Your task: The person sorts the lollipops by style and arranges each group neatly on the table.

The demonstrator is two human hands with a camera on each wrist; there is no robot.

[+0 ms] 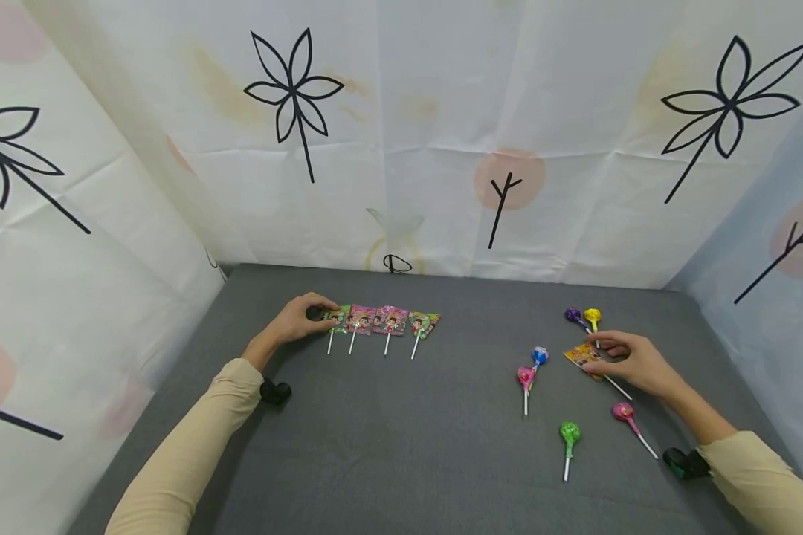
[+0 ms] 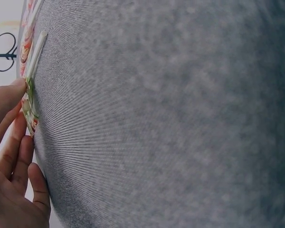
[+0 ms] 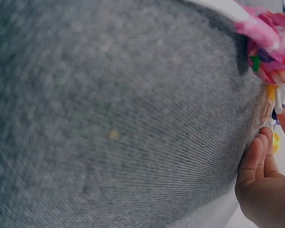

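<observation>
My left hand (image 1: pixel 299 318) is at the left end of a row of flat-wrapped lollipops, thumb and fingertips pinching the green-wrapped lollipop (image 1: pixel 337 318). In the left wrist view the thumb presses one side of that wrapper, fingers on the other. Beside it lie two pink-wrapped lollipops (image 1: pixel 390 320) and another green one (image 1: pixel 423 325), sticks toward me. On the right, my right hand (image 1: pixel 636 362) holds an orange flat-wrapped lollipop (image 1: pixel 581 354) between thumb and fingers, its white stick slanting out below the hand. The right wrist view mostly hides this lollipop behind a pink round one (image 3: pixel 273 45).
Purple (image 1: pixel 573 315) and yellow (image 1: pixel 592 315) round lollipops lie just beyond my right hand. To its left are blue (image 1: pixel 540 355) and pink-red (image 1: pixel 526 377) ones; nearer me, a green one (image 1: pixel 570 432). Patterned white cloth (image 1: pixel 428 96) walls the grey table (image 1: pixel 388 446).
</observation>
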